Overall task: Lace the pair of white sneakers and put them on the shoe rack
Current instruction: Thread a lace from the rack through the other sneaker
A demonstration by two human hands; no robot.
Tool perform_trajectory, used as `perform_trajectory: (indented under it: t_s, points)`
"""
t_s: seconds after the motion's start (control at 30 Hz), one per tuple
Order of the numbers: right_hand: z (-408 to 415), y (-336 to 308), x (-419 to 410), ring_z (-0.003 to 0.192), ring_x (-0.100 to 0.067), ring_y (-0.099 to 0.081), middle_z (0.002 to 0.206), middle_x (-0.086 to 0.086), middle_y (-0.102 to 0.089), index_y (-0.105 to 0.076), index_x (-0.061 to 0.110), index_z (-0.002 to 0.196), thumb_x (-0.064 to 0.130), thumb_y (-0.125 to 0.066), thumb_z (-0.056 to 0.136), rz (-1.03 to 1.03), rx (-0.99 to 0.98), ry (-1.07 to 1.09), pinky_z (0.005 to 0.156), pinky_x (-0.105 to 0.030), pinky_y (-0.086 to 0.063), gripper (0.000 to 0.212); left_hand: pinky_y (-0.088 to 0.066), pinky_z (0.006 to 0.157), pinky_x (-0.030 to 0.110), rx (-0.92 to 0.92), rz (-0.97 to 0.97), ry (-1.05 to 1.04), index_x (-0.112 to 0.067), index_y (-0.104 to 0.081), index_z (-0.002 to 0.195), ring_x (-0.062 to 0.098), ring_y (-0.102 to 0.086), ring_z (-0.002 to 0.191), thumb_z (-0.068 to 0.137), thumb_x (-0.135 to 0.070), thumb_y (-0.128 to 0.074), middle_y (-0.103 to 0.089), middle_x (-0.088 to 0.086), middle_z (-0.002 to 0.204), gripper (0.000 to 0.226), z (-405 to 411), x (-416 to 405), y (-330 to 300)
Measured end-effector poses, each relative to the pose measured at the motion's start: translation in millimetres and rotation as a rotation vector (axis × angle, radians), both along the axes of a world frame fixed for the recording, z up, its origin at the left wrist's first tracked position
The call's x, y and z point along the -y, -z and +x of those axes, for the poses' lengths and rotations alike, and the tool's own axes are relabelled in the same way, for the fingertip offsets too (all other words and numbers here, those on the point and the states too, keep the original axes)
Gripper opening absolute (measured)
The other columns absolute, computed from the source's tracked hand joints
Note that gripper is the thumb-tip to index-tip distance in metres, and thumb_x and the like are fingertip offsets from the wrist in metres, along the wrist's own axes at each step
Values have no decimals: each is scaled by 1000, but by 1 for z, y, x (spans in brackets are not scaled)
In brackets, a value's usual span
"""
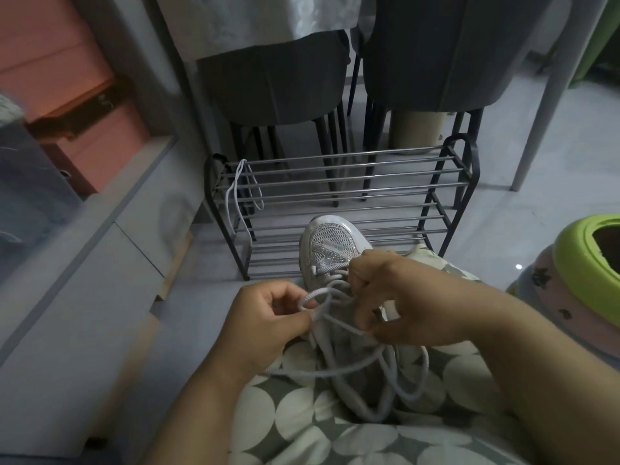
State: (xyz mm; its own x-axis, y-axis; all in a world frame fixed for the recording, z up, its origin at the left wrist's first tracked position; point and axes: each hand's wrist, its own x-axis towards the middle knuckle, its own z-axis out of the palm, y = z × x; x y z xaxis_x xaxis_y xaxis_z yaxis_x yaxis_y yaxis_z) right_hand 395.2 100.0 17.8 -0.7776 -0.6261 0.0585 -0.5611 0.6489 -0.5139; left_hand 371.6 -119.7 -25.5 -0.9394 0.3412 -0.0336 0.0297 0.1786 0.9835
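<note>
The white mesh sneaker (332, 253) rests on the person's lap, toe toward twelve o'clock, steadied for lacing. The left hand (268, 325) pinches the white round lace (320, 293); the right hand (402, 303) grips lace by the eyelets. The black metal-bar shoe rack (342, 203) waits behind.

The right hand (407, 302) hides the sneaker's (330, 245) midsection.

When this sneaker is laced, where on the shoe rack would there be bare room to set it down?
The shoe rack shows bare bars on its top tier from the middle to the right end. The left end is taken by a loose white lace draped over it. The lower tier's middle is partly hidden behind the sneaker, which both hands are lacing on the lap.
</note>
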Motion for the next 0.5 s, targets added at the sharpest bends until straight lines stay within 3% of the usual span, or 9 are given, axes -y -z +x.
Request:
perform_trajectory:
  t_s: [0.13, 0.2, 0.33, 0.5]
  points:
    - [3, -6, -6, 88, -2, -47, 85, 16, -47, -69, 31, 73, 25, -71, 69, 23, 96, 27, 73, -20, -40, 8, -53, 60, 23, -17, -13, -38, -18, -70, 72, 9, -59, 60, 59, -13, -73, -66, -2, 61, 14, 1, -1, 0]
    - [4, -6, -2, 86, -1, -44, 84, 15, -45, -65, 29, 70, 35, -67, 69, 73, 16, 73, 75, -22, -35, 6, -53, 60, 25, -19, -10, -61, -15, -67, 75, 10, -59, 60, 59, -15, -74, -66, -1, 61, 18, 2, -1, 1]
    - [4, 1, 23, 83, -8, -39, 82, 11, -44, -60, 27, 70, 62, -55, 71, 265, -198, 153, 76, -31, -35, 36, -51, 60, 28, -16, 24, -97, -14, -58, 81, 15, -60, 60, 58, -16, -78, -68, 5, 65, 31, 4, -2, 1]
    - [5, 10, 30, 77, -13, -46, 74, 9, -48, -59, 26, 62, 39, -53, 74, 158, -280, 81, 66, -31, -35, 18, -51, 61, 31, -63, -4, -122, -13, -54, 78, 12, -59, 59, 63, -9, -84, -65, 2, 61, 33, 4, 1, -2]
